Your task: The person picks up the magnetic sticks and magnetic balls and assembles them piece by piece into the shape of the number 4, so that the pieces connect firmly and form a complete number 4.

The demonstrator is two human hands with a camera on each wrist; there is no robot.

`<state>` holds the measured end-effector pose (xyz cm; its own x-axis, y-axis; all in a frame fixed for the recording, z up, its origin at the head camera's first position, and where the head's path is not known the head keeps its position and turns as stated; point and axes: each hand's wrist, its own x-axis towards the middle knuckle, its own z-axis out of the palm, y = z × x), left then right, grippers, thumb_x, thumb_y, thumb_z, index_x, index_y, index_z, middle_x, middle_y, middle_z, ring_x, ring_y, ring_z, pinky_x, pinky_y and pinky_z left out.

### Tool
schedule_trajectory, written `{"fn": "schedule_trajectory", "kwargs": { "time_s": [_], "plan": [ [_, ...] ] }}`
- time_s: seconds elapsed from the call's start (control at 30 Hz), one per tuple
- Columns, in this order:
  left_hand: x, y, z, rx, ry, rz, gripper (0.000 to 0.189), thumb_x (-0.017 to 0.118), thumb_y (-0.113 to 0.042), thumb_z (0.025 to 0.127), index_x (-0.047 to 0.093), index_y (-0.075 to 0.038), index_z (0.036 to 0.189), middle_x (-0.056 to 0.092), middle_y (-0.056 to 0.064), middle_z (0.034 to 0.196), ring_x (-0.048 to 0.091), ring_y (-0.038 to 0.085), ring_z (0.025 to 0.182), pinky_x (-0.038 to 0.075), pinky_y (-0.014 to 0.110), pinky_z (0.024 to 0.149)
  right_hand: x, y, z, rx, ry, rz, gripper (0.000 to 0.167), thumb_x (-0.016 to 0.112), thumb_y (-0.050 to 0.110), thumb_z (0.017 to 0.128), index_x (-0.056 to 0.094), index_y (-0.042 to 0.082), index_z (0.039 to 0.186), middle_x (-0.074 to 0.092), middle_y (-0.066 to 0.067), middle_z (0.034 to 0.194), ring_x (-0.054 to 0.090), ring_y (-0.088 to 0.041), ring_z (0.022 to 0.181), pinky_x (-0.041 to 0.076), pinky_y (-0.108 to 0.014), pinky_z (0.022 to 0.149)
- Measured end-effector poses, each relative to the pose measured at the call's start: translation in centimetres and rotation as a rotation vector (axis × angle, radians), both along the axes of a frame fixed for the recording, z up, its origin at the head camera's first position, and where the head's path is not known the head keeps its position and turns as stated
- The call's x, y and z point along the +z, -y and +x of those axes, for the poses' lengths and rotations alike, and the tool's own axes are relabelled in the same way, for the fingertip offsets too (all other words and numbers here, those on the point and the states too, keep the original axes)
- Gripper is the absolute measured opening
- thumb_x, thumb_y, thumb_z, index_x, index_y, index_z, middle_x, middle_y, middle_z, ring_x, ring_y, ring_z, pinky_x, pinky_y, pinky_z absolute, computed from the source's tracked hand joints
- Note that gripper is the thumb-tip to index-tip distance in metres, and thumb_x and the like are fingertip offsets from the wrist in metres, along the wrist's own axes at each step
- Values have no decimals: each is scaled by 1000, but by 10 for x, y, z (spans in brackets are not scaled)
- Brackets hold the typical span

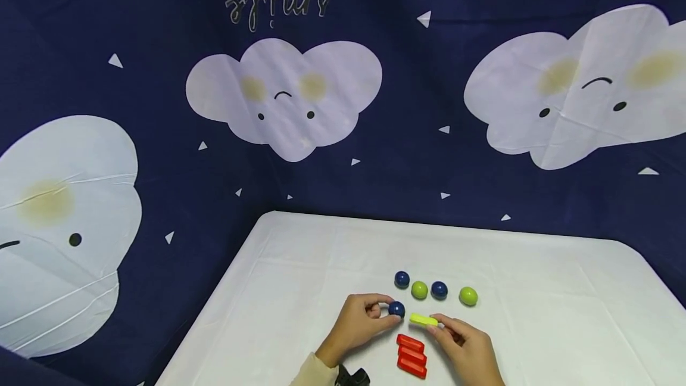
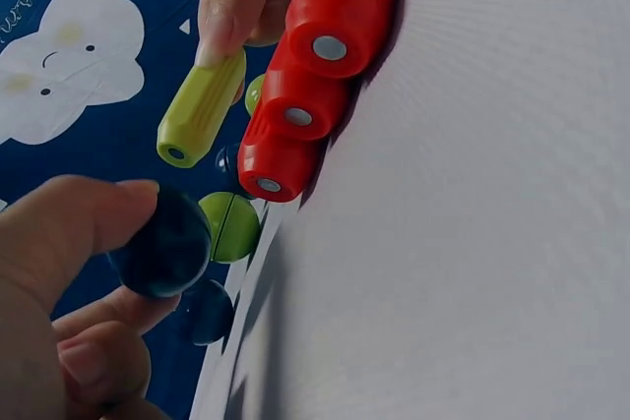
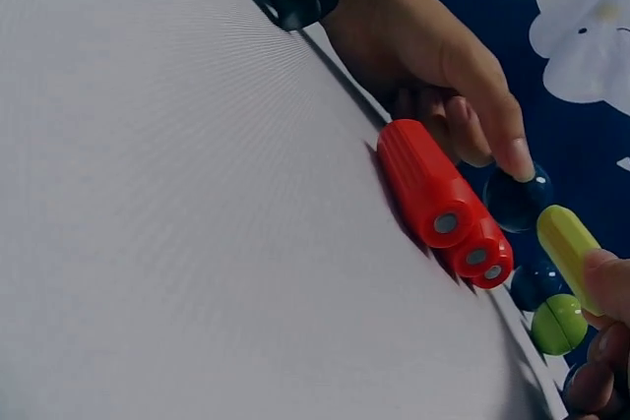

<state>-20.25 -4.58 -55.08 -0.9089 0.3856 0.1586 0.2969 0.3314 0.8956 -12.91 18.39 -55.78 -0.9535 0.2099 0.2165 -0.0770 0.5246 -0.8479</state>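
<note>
My left hand [image 1: 360, 321] pinches a dark blue ball [image 1: 396, 309] between thumb and fingers. In my right hand [image 1: 468, 347] is a yellow magnetic rod [image 1: 423, 319], gripped near one end; its free end points at the blue ball, with a small gap between them in the head view. A metal disc shows in that free end of the yellow rod [image 2: 197, 115] in the left wrist view. Between the hands, nearer the body, three red magnetic rods [image 1: 411, 356] lie side by side on the table, each with a metal disc in its end.
Beyond the hands stand two more blue balls [image 1: 402, 279] and two green balls [image 1: 468, 296] in a loose row. All lie on a white-covered table [image 1: 300, 267]. A dark blue cloth [image 1: 407, 106] with printed clouds hangs behind. A black object [image 1: 352, 377] is by the left wrist.
</note>
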Motion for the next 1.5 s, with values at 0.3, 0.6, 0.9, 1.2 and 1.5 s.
{"fn": "schedule_trajectory", "kwargs": {
  "time_s": [0.3,0.6,0.9,1.2,1.5],
  "plan": [
    [-4,1,-1,-38,-10,57,27,86,-30,84,79,-16,106,37,-11,58,33,0,51,28,19,50,-1,4,-8,38,33,18,23,81,25,89,80,15,109,54,9,69,48,-7,62,42,-23,55],
    [-8,2,-3,-63,-166,-83,31,85,-32,85,77,-15,110,39,-17,59,36,-4,52,33,15,53,3,1,-9,79,96,73,23,79,27,91,79,15,111,52,7,68,46,-8,63,37,-25,56],
    [-7,4,-4,-89,-232,-134,31,86,-35,84,78,-17,108,39,-18,60,36,-6,54,39,14,61,5,1,-9,91,96,113,25,79,28,91,79,15,113,52,8,68,45,-8,63,37,-25,57],
    [-12,3,-4,-93,-222,-124,36,82,-36,87,78,-13,114,39,-18,57,35,-7,51,32,14,51,7,3,-7,82,155,142,28,81,31,90,80,14,112,50,7,66,44,-9,62,36,-25,58],
    [-11,2,-4,-66,-198,-104,36,84,-36,85,79,-13,112,36,-18,56,32,-5,49,28,16,49,2,-9,-12,7,20,105,37,83,30,87,77,11,118,49,8,65,42,-7,57,37,-24,53]
  ]
}}
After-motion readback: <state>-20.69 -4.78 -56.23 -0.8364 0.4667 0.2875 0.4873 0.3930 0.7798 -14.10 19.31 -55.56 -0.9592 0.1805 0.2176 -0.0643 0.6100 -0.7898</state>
